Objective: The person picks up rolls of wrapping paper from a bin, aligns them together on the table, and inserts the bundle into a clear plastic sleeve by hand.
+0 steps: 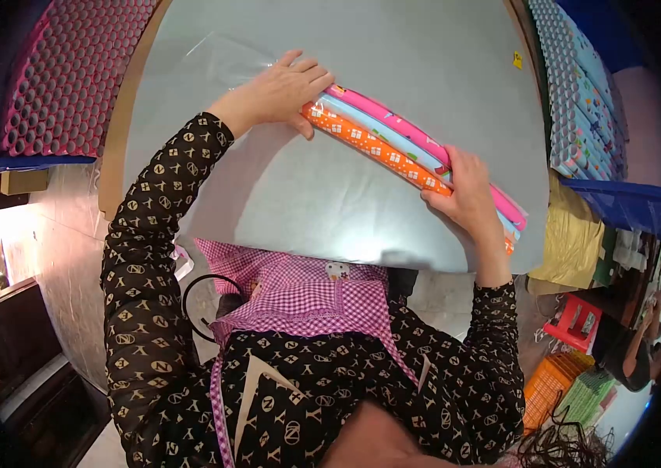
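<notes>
Three patterned rolls of wrapping paper lie side by side, slanting down to the right over the grey tabletop [283,195]: a pink roll [393,118], a light blue roll [385,134] and an orange roll [361,141] with white marks. At their upper left end, my left hand [283,90] is closed around the bundle, thumb below and fingers above. My right hand [467,195] wraps the bundle near its lower right end. Clear plastic [233,62], shiny and hard to make out, spreads on the table beyond my left hand.
Stacked pink rolls [77,78] stand in a blue-edged bin at left. More light blue rolls [584,93] fill a blue bin [627,204] at right. A small yellow tag [517,60] lies at the table's right. Orange [556,386] and green baskets [588,402] sit on the floor at lower right.
</notes>
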